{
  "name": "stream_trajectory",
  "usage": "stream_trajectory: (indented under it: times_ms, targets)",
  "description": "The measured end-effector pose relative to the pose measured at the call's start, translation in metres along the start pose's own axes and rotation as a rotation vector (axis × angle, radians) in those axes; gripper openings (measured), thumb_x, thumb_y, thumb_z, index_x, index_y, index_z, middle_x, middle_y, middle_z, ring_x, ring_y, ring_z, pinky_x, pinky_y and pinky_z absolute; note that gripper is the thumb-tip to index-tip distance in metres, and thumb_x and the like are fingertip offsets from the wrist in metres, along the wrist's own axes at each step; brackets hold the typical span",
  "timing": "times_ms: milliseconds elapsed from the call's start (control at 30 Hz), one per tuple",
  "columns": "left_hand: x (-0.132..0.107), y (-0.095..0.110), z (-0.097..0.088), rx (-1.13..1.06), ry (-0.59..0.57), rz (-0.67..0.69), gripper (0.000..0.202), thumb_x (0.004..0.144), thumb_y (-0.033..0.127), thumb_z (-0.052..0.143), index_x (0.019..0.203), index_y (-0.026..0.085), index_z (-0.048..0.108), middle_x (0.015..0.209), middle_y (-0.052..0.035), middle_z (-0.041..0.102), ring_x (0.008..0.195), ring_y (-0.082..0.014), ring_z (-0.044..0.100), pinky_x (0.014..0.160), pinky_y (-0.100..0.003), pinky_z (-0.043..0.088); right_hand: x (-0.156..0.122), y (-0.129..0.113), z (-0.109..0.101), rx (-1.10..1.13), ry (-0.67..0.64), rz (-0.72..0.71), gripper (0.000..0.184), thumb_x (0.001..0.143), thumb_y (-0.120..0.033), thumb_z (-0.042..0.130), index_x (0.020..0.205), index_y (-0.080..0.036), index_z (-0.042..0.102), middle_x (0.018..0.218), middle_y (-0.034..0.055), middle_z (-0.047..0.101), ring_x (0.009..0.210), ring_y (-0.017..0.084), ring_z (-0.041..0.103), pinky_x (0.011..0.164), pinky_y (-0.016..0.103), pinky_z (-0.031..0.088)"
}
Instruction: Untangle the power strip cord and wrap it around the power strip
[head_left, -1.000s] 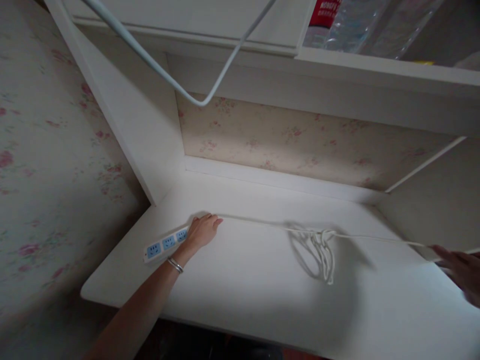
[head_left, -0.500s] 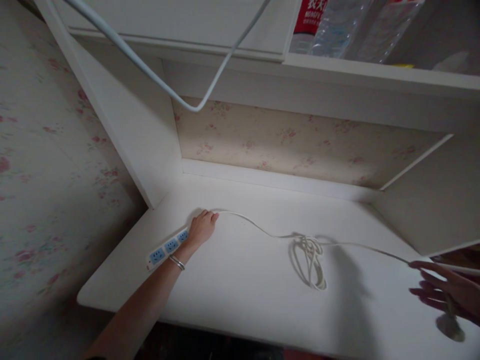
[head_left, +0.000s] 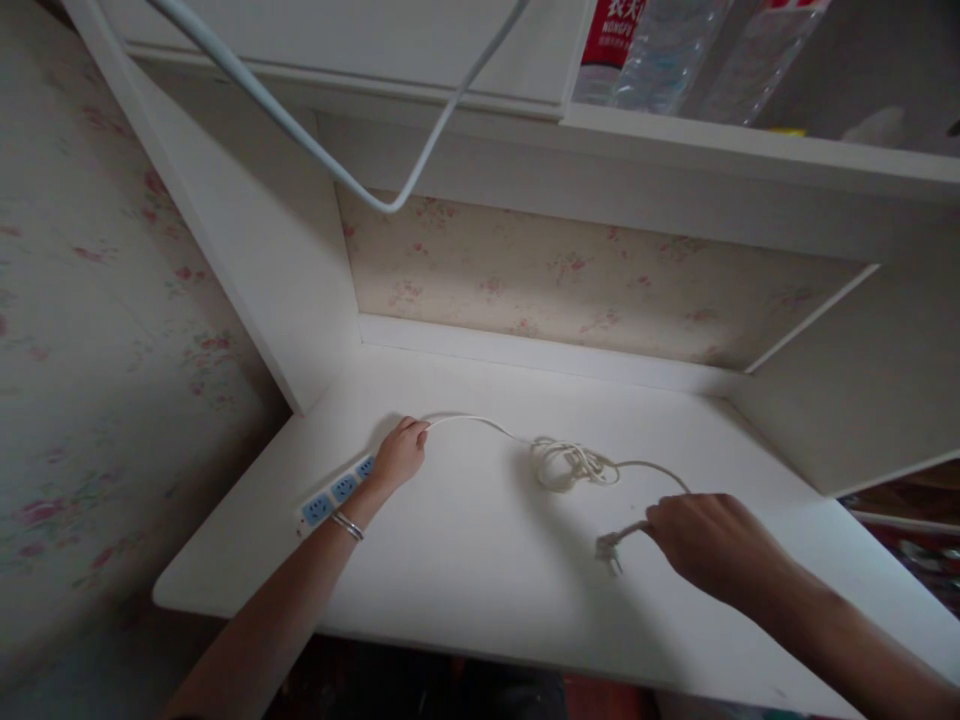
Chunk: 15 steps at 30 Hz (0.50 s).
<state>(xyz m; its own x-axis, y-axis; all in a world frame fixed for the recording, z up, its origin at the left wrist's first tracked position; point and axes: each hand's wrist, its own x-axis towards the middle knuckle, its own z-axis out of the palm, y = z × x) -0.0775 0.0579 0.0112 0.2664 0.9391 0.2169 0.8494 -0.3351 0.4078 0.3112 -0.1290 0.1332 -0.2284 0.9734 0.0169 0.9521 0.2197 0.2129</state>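
Observation:
A white power strip (head_left: 343, 490) with blue sockets lies at the desk's left side. My left hand (head_left: 400, 450) is closed over its far end, where the cord comes out; a silver bracelet circles that wrist. From there the white cord (head_left: 480, 418) runs right into a loose tangled bundle (head_left: 574, 463) on the desk. My right hand (head_left: 694, 530) is closed round the cord close to its plug (head_left: 609, 548). The plug sticks out to the left of the fist, its prongs pointing toward the desk's front.
A white desk (head_left: 480, 580) stands in a corner by a flowered wall (head_left: 112, 380). Above it, a shelf (head_left: 750, 140) holds plastic bottles (head_left: 664, 60). A pale cable (head_left: 330, 165) hangs down at the top, close to the camera. A side panel (head_left: 847, 400) bounds the right.
My right hand has moved left with the plug and closed round the cord. The bundle has shifted left and its loops have changed shape. My left hand stays on the power strip.

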Motion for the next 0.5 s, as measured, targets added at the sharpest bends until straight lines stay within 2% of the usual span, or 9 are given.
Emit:
stream_trajectory:
  times_ms: [100, 167, 267, 367, 500]
  targets:
    - [-0.006, 0.006, -0.001, 0.01, 0.002, 0.021, 0.031, 0.094, 0.025, 0.038, 0.11, 0.02, 0.064, 0.107, -0.0061, 0.065, 0.098, -0.0171, 0.06, 0.09, -0.029, 0.044, 0.028, -0.036, -0.022, 0.055, -0.123, -0.092, 0.036, 0.09, -0.041, 0.043, 0.068, -0.022, 0.064, 0.073, 0.0098, 0.067, 0.067, 0.023, 0.063, 0.059, 0.033, 0.038]
    - [-0.01, 0.01, -0.002, 0.024, 0.014, 0.026, 0.031, 0.094, 0.025, 0.038, 0.109, 0.022, 0.064, 0.106, -0.0065, 0.066, 0.1, -0.0187, 0.059, 0.096, -0.033, 0.04, 0.048, -0.054, -0.03, 0.165, -0.181, -0.13, 0.041, 0.092, -0.044, 0.039, 0.067, -0.022, 0.063, 0.073, 0.0087, 0.067, 0.068, 0.022, 0.064, 0.06, 0.032, 0.037]
    - [-0.015, 0.016, -0.003, 0.046, 0.023, 0.019, 0.031, 0.095, 0.025, 0.037, 0.112, 0.025, 0.063, 0.104, -0.007, 0.068, 0.103, -0.0208, 0.059, 0.102, -0.041, 0.032, 0.078, -0.078, -0.031, 0.421, -0.187, -0.068, 0.044, 0.094, -0.046, 0.036, 0.065, -0.021, 0.059, 0.067, 0.0066, 0.065, 0.064, 0.018, 0.061, 0.059, 0.028, 0.037]
    - [-0.017, 0.021, -0.004, 0.052, -0.016, 0.007, 0.033, 0.096, 0.027, 0.034, 0.114, 0.026, 0.062, 0.101, -0.0073, 0.069, 0.094, -0.0205, 0.063, 0.093, -0.038, 0.038, 0.107, -0.105, -0.019, 0.725, -0.159, 0.063, 0.044, 0.094, -0.047, 0.036, 0.063, -0.02, 0.053, 0.059, 0.0031, 0.063, 0.054, 0.014, 0.058, 0.057, 0.025, 0.038]
    - [-0.015, 0.029, -0.003, 0.023, -0.039, 0.014, 0.032, 0.096, 0.029, 0.034, 0.108, 0.023, 0.063, 0.101, -0.0077, 0.07, 0.092, -0.0194, 0.064, 0.085, -0.033, 0.042, 0.143, -0.151, 0.018, 1.162, -0.129, 0.079, 0.048, 0.095, -0.051, 0.027, 0.067, -0.019, 0.051, 0.055, 0.0011, 0.061, 0.048, 0.011, 0.055, 0.055, 0.023, 0.042]
